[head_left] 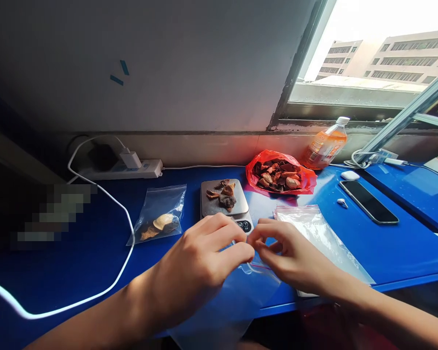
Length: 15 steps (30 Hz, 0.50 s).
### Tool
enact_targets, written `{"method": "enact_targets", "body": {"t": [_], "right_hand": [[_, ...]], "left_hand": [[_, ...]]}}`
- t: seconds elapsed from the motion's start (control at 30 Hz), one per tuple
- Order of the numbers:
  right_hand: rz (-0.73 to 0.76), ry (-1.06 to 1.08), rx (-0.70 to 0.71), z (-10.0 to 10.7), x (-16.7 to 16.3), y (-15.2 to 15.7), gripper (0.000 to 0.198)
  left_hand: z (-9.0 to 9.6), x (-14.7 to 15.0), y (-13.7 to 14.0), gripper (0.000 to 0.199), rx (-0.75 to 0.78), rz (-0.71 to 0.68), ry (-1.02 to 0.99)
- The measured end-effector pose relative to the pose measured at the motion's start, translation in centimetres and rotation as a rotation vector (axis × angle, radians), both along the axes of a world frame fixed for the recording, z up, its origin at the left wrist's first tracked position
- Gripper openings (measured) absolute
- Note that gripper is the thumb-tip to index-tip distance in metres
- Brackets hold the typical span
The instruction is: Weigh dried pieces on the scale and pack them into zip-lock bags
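My left hand (204, 250) and my right hand (290, 250) meet in front of the scale, fingers closed in a pinch. Between them hangs a clear zip bag (241, 294), its top edge in both hands and its lower part over the table's front edge. Just beyond, a small kitchen scale (209, 206) carries several dried brown slices (227, 194); my left hand hides part of its front. Right of my right hand lies a stack of clear zip bags (324, 238). A filled zip bag (160, 223) with a few dried slices rests to the left.
A red plastic bag (308, 182) full of dried slices stands open behind. Near the window are a bottle of orange drink (324, 146), a phone (369, 201), an earbud (342, 203) and its case (350, 175). A white cable (126, 257) loops from a power strip (149, 168) across the blue table (91, 253).
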State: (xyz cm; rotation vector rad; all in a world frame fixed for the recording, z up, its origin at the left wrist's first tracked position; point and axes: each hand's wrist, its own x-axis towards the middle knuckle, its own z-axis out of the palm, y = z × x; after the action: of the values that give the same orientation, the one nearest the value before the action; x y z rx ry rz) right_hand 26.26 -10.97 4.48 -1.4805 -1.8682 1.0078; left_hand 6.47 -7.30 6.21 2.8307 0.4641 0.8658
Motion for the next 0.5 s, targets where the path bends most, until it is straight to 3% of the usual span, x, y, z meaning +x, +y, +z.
{"method": "enact_targets", "body": {"t": [0.17, 0.23, 0.37, 0.43, 0.5], "right_hand": [[0.281, -0.093, 0.042, 0.6, 0.2, -0.2, 0.016], [0.359, -0.122, 0.033, 0.6, 0.4, -0.2, 0.033], [0.413, -0.211, 0.098, 0.2, 0.3, 0.0, 0.085], [0.428, -0.25, 0.142, 0.0, 0.0, 0.1, 0.088], [0.432, -0.267, 0.168, -0.1, -0.3, 0.1, 0.084]], "left_hand": [[-0.6, -0.4, 0.1, 0.016, -0.087, -0.021, 0.081], [-0.7, -0.7, 0.1, 0.018, -0.137, -0.016, 0.106], [-1.0, -1.2, -0.3, 0.018, -0.223, 0.025, 0.07], [-1.4, -1.3, -0.6, 0.032, -0.257, 0.075, 0.043], [-2.0, -1.5, -1.0, 0.068, -0.274, 0.119, 0.059]]}}
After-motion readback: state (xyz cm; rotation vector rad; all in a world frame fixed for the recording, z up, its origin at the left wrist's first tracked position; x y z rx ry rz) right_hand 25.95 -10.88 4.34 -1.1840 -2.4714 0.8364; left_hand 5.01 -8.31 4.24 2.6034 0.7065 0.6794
